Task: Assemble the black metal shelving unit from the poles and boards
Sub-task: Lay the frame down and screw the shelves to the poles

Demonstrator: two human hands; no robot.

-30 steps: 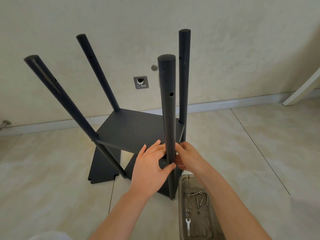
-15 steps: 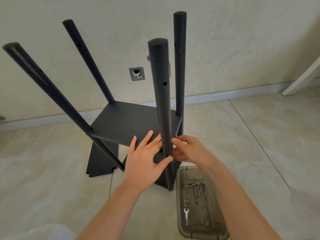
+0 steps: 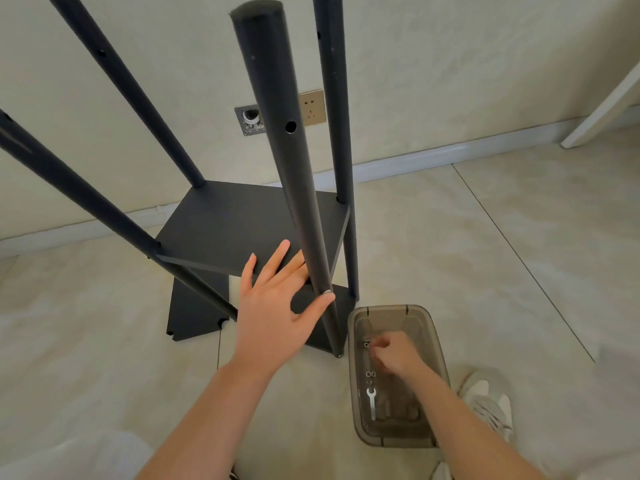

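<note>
Straddling the near pole, left hand's thumb and fingers touch it.

Bare left forearm and right forearm, white-and-grey mesh sneaker, pale garment at lower left edge.

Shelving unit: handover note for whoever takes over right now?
Left hand: open, fingers flat against the front pole, thumb tip at a silver fastener on it.
Right hand: down in the plastic tray, fingers curled over small hardware; unclear whether it has picked anything.
Things: four poles stand through one shelf board; another board lies on the floor beneath; wrench in the tray.
Done: one board on the poles.
Left: probably secure the front-pole joint, then fit further boards.
</note>
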